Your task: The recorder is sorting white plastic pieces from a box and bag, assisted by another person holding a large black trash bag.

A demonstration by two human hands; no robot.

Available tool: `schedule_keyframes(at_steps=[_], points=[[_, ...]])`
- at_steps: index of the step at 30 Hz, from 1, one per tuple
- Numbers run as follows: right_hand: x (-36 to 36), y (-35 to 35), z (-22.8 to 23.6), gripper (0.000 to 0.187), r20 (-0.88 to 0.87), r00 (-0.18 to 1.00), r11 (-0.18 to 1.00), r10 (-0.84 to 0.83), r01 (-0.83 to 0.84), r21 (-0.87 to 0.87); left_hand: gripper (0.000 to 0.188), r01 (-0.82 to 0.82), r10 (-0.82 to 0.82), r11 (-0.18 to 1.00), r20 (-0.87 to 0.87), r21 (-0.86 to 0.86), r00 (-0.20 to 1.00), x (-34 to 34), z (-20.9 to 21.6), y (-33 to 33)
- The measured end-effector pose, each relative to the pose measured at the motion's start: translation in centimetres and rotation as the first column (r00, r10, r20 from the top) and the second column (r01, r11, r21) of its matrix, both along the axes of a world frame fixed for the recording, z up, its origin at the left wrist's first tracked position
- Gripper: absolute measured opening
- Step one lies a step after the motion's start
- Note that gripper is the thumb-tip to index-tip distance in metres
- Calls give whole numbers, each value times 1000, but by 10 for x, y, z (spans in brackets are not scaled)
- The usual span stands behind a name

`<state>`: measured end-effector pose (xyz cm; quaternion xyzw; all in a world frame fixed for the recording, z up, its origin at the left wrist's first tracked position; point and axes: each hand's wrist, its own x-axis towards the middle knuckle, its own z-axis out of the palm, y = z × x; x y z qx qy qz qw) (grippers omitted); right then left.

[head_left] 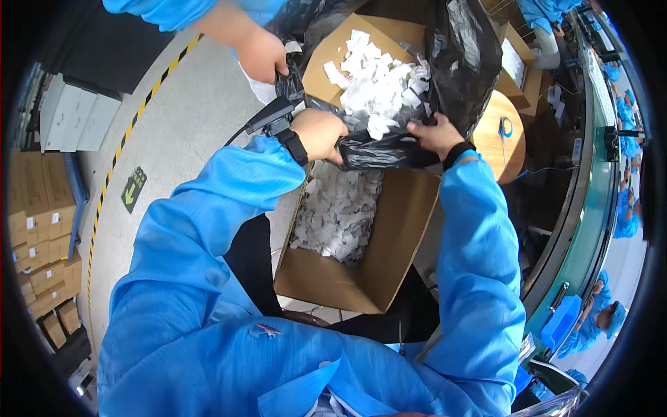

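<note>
A black plastic bag [464, 76] spreads over and around a cardboard box at the top, with torn white paper scraps [375, 80] heaped in it. My left hand [321, 133] grips the bag's near edge on the left, and my right hand [439, 135] pinches the same edge on the right. The film stretches between them. Just below stands an open cardboard box [399, 229], part filled with more white scraps [337, 212]. At the upper left another person's hand [260, 55] clutches the bag's far left side.
A round wooden stool top [501, 135] with a blue ring-shaped item [506, 126] stands right of the bag. Along the right runs a green-edged line [590, 201] with several people in blue. Stacked cartons [45, 208] are far left, past a yellow-black floor stripe [111, 160].
</note>
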<state>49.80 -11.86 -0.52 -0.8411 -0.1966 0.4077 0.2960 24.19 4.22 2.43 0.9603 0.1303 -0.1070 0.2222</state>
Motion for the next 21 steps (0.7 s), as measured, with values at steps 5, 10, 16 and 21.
schedule_keyframes(at_steps=[5, 10, 16, 21], points=[[32, 9, -20, 96, 316, 933, 984, -171, 150, 92, 22, -110, 155, 984, 368, -142, 917, 15, 1, -15], [-85, -3, 77, 8, 557, 818, 732, -142, -292, 615, 23, -279, 287, 950, 756, -143, 589, -5, 34, -9], [-225, -64, -74, 81, -27, 790, 720, 613, -572, -392, 35, -34, 669, 717, 674, -696, 314, -96, -28, -77], [-185, -4, -190, 107, 12, 769, 713, 639, -586, -385, 60, -286, 943, 326, 288, -901, 166, -111, -37, -79]])
